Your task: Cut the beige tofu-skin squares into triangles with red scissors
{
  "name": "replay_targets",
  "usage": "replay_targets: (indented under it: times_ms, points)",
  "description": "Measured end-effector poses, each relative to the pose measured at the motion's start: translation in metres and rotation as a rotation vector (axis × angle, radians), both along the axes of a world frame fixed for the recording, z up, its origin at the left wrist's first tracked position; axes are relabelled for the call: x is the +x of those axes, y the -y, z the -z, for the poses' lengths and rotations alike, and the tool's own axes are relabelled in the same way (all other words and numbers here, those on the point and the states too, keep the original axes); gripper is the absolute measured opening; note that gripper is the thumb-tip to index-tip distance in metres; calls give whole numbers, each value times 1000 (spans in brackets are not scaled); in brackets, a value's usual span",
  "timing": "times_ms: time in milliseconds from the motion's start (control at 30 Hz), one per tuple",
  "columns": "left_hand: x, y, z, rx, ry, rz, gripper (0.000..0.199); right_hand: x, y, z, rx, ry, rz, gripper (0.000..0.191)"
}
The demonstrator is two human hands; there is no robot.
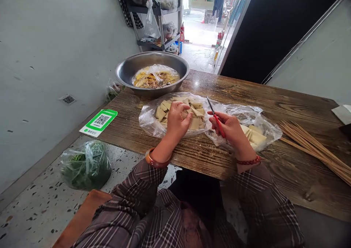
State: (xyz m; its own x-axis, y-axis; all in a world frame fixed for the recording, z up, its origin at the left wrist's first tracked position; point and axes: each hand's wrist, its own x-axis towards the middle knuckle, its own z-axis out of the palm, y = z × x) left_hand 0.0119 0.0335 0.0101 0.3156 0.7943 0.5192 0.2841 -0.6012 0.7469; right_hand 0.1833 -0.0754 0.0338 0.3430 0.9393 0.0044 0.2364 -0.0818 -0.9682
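My right hand (229, 128) is closed round a pair of scissors (216, 121) with red handles, their dark blades pointing up and away to the left. Over a clear plastic bag (148, 117) my left hand (178, 121) hovers with bent fingers, a gap between them and the thumb; I see nothing held in it. Many small cut pieces of pale tan tofu sheet (195, 123) lie in that bag, just beside my left fingers. Under and behind my right hand, a second clear bag (270, 131) holds larger pale tofu sheets (257, 137), partly hidden by the hand.
A steel basin (124, 72) with bagged, skewered yellowish food (156, 78) stands at the table's far left. Wooden skewers (315, 149) lie at right. A green QR-code card (100, 122) sits on the left edge. A bag of greens (86, 166) rests on the floor.
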Motion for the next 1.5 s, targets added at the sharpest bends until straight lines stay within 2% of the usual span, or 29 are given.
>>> replay_targets:
  times_ms: [67, 133, 233, 333, 500, 633, 767, 867, 967, 1167, 1367, 1500]
  points:
    - [-2, 4, -4, 78, -242, -44, 8, 0, 0, 0, 6, -5, 6, 70]
    - [-3, 7, -7, 117, -437, -62, 16, 0, 0, 0, 14, -22, 15, 70]
    - [-3, 10, -12, 164, -624, -29, 28, 0, 0, 1, 19, -41, 30, 68]
    - [-3, 11, -14, 201, -696, 0, 30, 0, 0, 2, 14, -45, 34, 67]
    - [-2, 12, -13, 195, -683, 86, 22, 1, -1, 2, 18, -40, 34, 68]
    - [0, 12, -8, 35, -509, 179, 19, 3, -2, 3, 38, -31, 39, 68]
    - [1, 6, -4, -213, -12, 144, 26, 4, -1, 4, 55, -43, 50, 67]
    - [1, 3, -6, -537, 388, 176, 33, 3, 0, 4, 65, -56, 35, 66]
    - [0, 2, -9, -746, 592, 252, 44, 1, 1, 2, 55, -62, -1, 68]
    - [-2, 0, -10, -788, 716, 280, 42, -1, 2, 1, 7, -20, -103, 69]
    - [-3, -1, -10, -797, 791, 324, 38, 2, 5, 5, 44, 190, -220, 62]
    - [-3, -2, -10, -799, 807, 348, 39, 3, 7, 6, 39, 254, -247, 60]
